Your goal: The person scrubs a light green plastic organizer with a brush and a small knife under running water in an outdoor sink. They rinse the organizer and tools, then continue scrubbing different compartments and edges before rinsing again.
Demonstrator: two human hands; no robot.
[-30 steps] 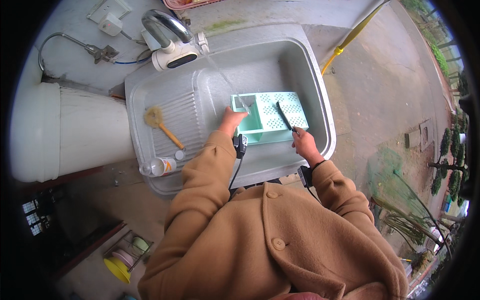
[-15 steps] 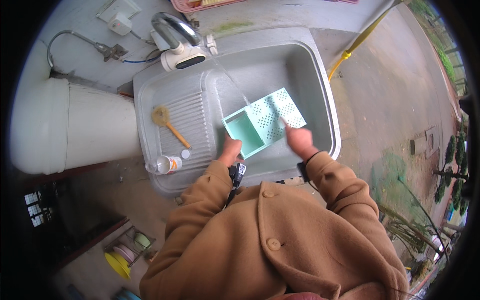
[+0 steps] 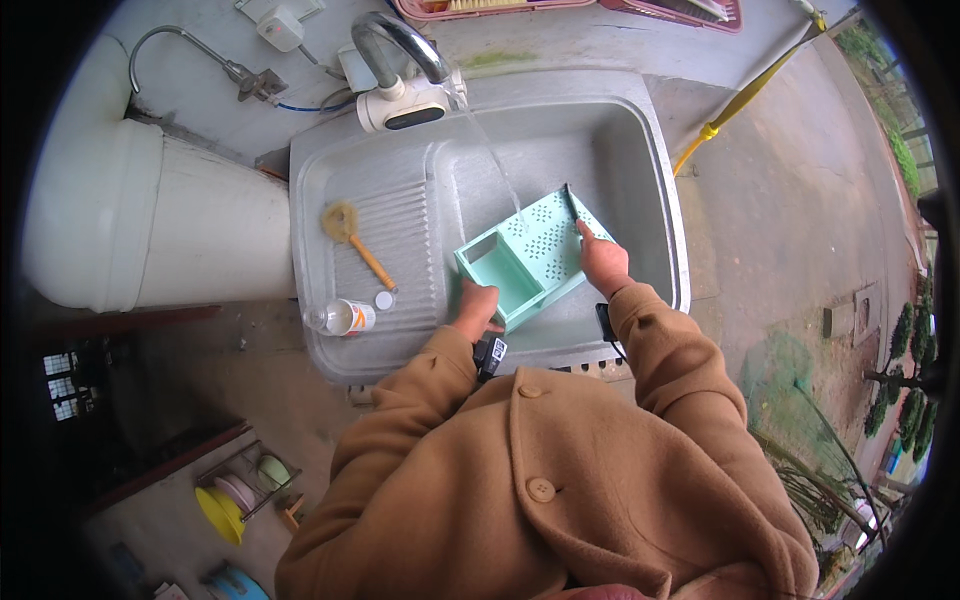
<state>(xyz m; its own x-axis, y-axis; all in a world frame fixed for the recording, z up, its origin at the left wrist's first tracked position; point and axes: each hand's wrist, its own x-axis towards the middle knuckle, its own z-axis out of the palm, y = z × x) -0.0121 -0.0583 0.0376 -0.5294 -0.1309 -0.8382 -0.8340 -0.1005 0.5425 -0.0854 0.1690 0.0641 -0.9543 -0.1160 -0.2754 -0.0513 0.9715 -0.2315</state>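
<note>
A mint-green plastic box with a perforated panel is held tilted in the grey sink's basin. My left hand grips the near-left corner of its open compartment. Over the far-right part of the perforated panel is my right hand, its fingers closed round a slim dark tool, perhaps a small brush. The tool's tip reaches the panel's far edge; its bristles, if any, are too small to make out. A thin stream of water from the chrome faucet falls onto the box.
On the ribbed drainboard lie a wooden-handled pot brush, a white cap and a tipped-over clear-and-white bottle. A large white cylinder stands left of the sink. Pink baskets sit beyond the faucet.
The view has shifted a little. My right hand has moved up toward the panel's far-right edge, and the dark tool, blurred before, now shows clearly. My left hand keeps its hold on the box.
</note>
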